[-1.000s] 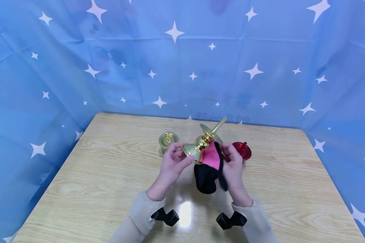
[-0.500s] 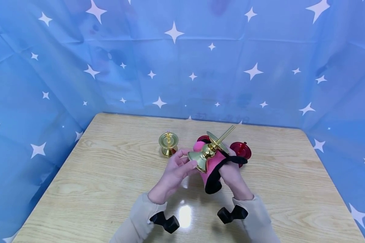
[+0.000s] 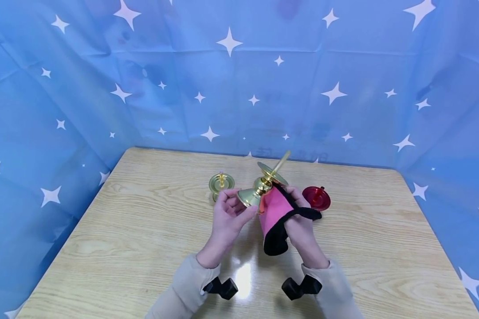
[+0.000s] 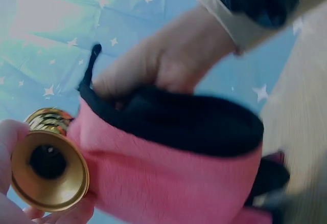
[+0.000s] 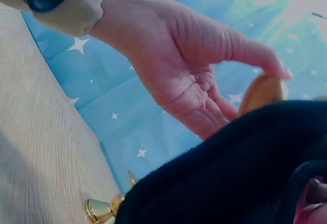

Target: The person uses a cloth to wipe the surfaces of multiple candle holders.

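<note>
In the head view my left hand pinches the flared foot of a gold candlestick, thumb in front and fingers behind. The candlestick hangs tilted above the table, its thin stem pointing up and right. My right hand holds a pink cloth with black edging against the candlestick's right side. Part of that hand is hidden by the cloth. The left wrist view looks into the hollow foot of the candlestick, beside the cloth. In the right wrist view the cloth's dark edge covers much of the scene.
A small gold candle holder stands behind my left hand. A red candle holder stands behind my right hand. The wooden table ends at a blue star-patterned curtain.
The candlestick dipped right and down, then came back up and left. The cloth swung with it, its black edge turning. A red dish seen behind it half a second ago is hidden now.
</note>
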`<state>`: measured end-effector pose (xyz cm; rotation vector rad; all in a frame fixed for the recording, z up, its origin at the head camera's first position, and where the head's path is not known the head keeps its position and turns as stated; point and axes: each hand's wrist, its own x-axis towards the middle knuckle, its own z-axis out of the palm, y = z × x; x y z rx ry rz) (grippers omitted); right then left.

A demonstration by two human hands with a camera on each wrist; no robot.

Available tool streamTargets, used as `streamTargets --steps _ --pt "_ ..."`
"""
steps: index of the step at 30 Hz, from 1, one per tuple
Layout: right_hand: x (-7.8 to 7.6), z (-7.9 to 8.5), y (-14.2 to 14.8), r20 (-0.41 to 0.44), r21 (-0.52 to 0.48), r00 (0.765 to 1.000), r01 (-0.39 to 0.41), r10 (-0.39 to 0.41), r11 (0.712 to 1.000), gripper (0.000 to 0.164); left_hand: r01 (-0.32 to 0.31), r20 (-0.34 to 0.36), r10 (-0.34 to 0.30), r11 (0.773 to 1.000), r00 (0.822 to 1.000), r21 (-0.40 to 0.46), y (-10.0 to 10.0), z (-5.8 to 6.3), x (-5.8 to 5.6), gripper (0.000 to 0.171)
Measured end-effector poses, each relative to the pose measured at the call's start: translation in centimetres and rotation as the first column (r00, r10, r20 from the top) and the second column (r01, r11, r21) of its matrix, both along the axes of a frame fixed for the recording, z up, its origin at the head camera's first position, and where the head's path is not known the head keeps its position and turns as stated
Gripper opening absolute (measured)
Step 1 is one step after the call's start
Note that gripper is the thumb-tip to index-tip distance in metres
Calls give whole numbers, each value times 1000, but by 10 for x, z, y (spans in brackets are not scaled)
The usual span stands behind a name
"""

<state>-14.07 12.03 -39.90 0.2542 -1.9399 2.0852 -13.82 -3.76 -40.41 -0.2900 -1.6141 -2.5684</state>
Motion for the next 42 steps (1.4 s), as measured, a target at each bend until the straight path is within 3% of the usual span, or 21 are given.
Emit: streamTargets --steps 3,7,11,16,18,22,30,36,42 --pt "3 2 -2 -18 0 1000 7 -7 1000 16 -49 -83 46 998 995 -39 0 -2 -2 59" --pt "7 4 -4 -29 26 999 35 -34 999 18 -90 -189 60 984 980 -156 0 -2 -4 61" --pt "9 6 -5 -57 90 995 80 -75 993 15 -145 -263 75 956 962 -257 1 3 -3 54" --pt "11 7 -6 -80 116 992 104 -95 988 15 -216 -332 91 907 939 -362 0 22 5 45" --pt "11 7 -6 -79 110 992 105 -96 988 17 -231 -340 94 891 936 -390 0 23 5 44" --pt "11 7 -7 -70 115 992 113 -106 987 16 -236 -323 99 876 941 -421 1 12 0 44" --pt "11 7 -10 -45 128 991 127 -123 984 10 -243 -331 102 876 938 -417 1 3 -4 39" --pt "10 2 -10 -116 98 989 105 -93 990 9 -257 -334 111 865 936 -432 0 3 -5 38" --pt "9 -3 -12 -186 105 982 59 -39 993 13 -289 -305 161 851 939 -439 -1 2 -7 34"
